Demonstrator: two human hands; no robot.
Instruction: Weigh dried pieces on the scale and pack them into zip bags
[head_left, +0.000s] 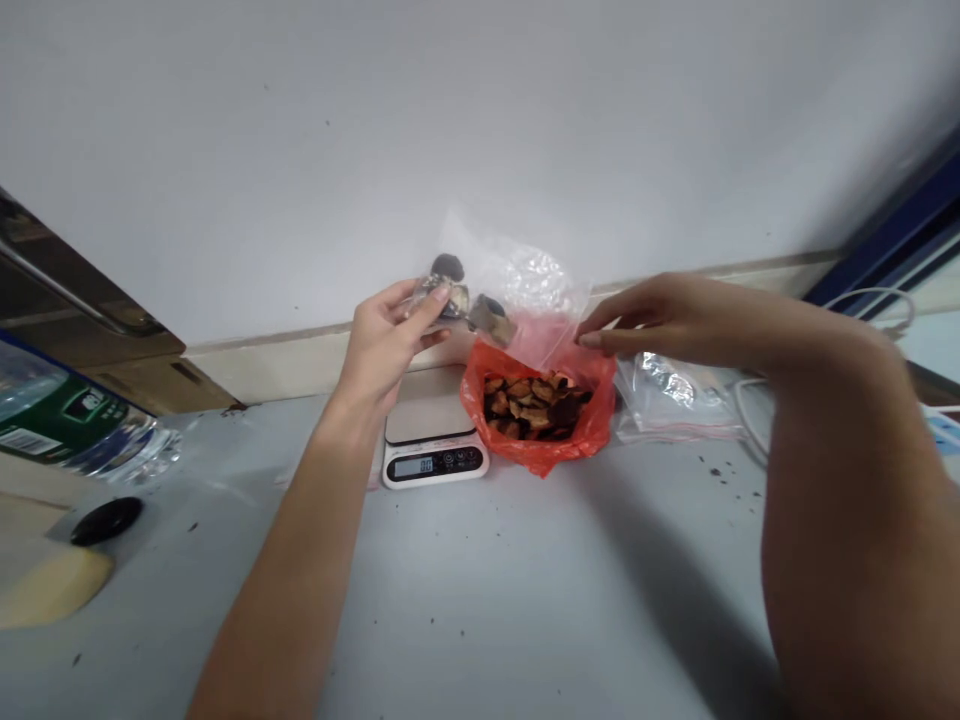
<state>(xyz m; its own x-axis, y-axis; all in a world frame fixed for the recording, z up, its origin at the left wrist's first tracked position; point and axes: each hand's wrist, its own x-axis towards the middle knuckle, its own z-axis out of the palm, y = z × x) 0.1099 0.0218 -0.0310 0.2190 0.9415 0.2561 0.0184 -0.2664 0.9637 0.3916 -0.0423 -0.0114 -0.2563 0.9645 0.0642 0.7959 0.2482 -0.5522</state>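
My left hand is closed on a clear plastic bag with a few dark and pale dried slices inside. At the bag's right edge, the fingertips of my right hand are pinched together on the plastic. The bag hangs tilted above a red plastic bag, which is open and full of brown dried slices. Left of the red bag is a white digital kitchen scale, its display lit with what looks like zero. The red bag overlaps the right side of its plate.
More clear zip bags lie right of the red bag, beside a white cable. At left are a large water bottle and a black oval object. Dark crumbs dot the grey tabletop; a wall rises behind.
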